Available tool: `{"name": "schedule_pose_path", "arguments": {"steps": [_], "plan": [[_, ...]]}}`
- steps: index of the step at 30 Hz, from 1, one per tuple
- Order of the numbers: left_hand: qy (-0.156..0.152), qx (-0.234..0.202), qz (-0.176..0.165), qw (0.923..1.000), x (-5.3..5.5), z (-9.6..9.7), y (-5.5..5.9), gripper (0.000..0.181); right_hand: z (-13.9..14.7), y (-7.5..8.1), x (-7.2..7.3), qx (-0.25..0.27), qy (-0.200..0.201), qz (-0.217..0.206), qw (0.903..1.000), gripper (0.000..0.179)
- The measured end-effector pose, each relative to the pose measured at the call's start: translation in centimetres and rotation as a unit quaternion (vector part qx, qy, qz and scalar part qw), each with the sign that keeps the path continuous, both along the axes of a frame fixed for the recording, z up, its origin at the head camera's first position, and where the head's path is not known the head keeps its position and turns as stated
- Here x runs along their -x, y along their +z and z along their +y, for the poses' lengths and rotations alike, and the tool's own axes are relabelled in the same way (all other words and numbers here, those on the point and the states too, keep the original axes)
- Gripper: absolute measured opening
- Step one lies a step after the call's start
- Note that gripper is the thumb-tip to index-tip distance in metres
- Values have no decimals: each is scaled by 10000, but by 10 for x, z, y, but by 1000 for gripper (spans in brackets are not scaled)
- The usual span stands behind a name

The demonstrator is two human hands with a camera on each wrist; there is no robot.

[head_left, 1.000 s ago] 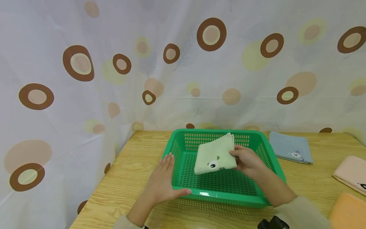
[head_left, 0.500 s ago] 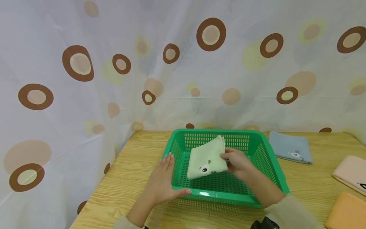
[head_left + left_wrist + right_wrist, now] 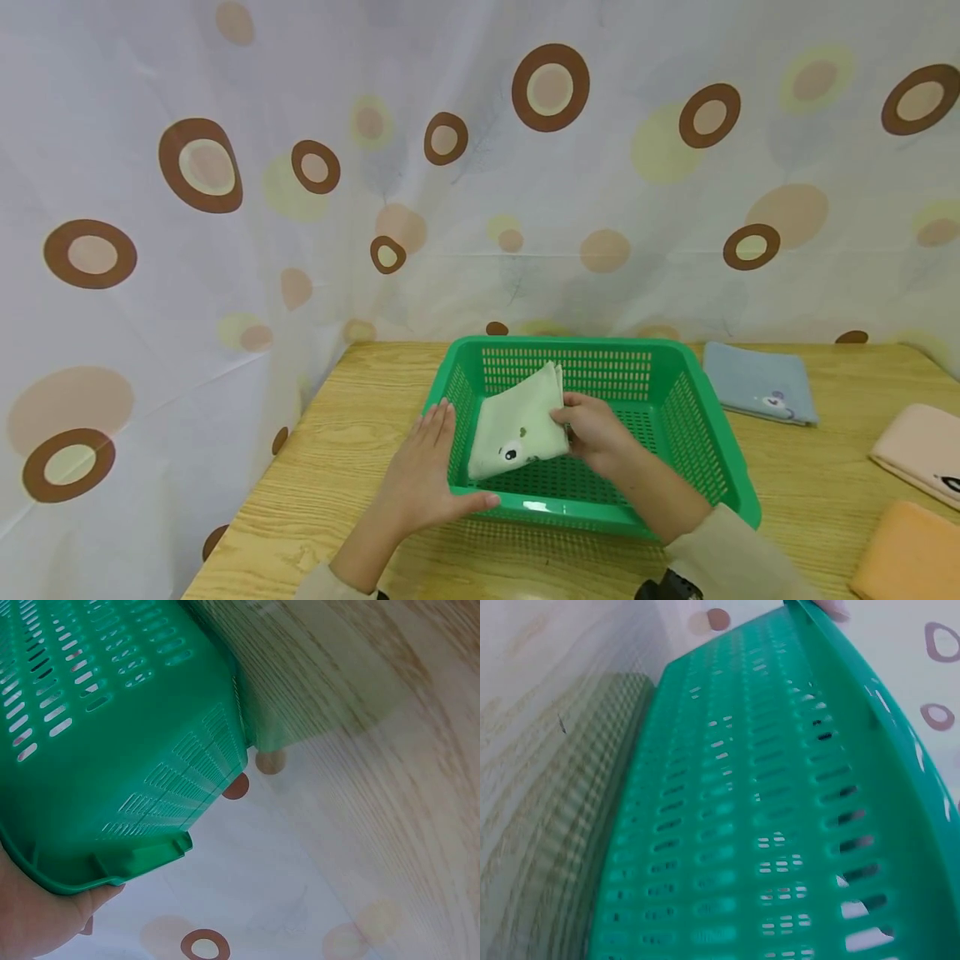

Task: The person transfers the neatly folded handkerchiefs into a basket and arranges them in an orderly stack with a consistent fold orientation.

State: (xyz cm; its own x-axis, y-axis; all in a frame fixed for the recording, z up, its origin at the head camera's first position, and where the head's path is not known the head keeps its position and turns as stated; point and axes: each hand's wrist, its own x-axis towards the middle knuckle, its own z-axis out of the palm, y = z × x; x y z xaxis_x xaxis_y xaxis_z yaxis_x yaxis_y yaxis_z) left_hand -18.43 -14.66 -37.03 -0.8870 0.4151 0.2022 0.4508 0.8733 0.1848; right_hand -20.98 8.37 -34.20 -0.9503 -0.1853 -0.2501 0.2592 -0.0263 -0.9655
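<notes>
A folded pale green towel (image 3: 510, 433) with an embroidered animal face is inside the green plastic basket (image 3: 570, 507), tilted toward its left end. My right hand (image 3: 596, 433) reaches over the front rim and pinches the towel's right edge between thumb and fingers. My left hand (image 3: 423, 479) rests on the basket's front left corner, fingers straight along the left rim and thumb along the front rim. In the left wrist view, part of the left hand (image 3: 45, 919) shows at the basket's rim. The right wrist view shows the basket's slotted outer wall (image 3: 727, 810).
On the wood-grain table (image 3: 360, 400), a folded blue towel (image 3: 761, 383) lies right of the basket. A pale pink towel (image 3: 918, 450) and an orange towel (image 3: 911, 554) lie at the far right. A patterned curtain (image 3: 480, 183) hangs behind the table and at the left.
My right hand has carried the pale green towel leftward and slightly down, toward the basket's left end. The left hand has stayed at the corner.
</notes>
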Motion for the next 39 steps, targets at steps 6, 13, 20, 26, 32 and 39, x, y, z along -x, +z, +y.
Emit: {"name": "schedule_pose_path", "arguments": {"steps": [6, 13, 20, 26, 32, 39], "plan": [[13, 20, -57, 10000, 0, 0, 0, 123, -12, -5, -2, -71, 69, 28, 9999, 44], [16, 37, -9, 10000, -1, 0, -1, 119, -23, -8, -4, -209, 177, 110, 9996, 42], [24, -9, 43, 10000, 0, 0, -2, 117, -31, -9, -6, -434, 200, 144, 9988, 39], [4, -32, 46, 10000, -1, 0, 0, 115, -35, -12, -7, -646, 259, 212, 9974, 38], [-16, 17, -27, 10000, -1, 0, 1, 116, -37, -12, -7, -929, 359, 257, 9947, 41], [-10, 31, -18, 10000, -1, 0, 1, 117, -33, -10, -8, -1636, 515, 68, 9852, 42]]}}
